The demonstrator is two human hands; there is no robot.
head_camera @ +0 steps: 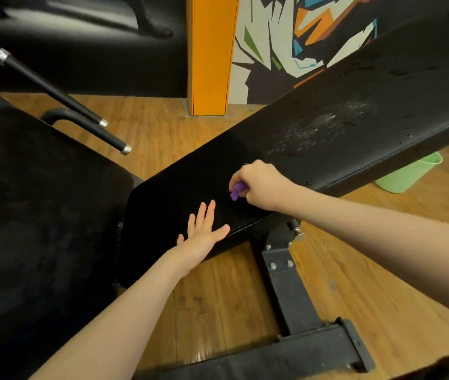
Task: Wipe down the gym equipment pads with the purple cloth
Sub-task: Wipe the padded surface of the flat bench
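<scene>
Head view, looking down over the bench pad (pixel 314 138), the long black cushion running from lower centre up to the right. I am laying my left hand (pixel 204 231) flat on the near end of the pad, fingers straight and slightly spread, thumb pointing right along the near edge. I am curling my right hand (pixel 261 185) into a fist on the pad just beyond the left hand, the fingers clamping the purple cloth (pixel 236 192); only a small bunched piece of cloth is showing below the knuckles, touching the pad surface. Farther up the pad from the right hand, a pale speckled patch (pixel 325 127) is lying on the black vinyl. Below the near end of the pad, the black steel frame (pixel 294 297) is standing on the wooden floor (pixel 149 133), with bolts showing on its bracket. Left of the pad, a second black cushion (pixel 39 215) is filling the corner, with two black handlebars (pixel 80 111) rising behind it. Beyond the pad's far side, an orange pillar (pixel 212 56) and a painted wall (pixel 300 37) are standing. Under the pad's right end, part of a green bucket (pixel 410 174) is showing.
</scene>
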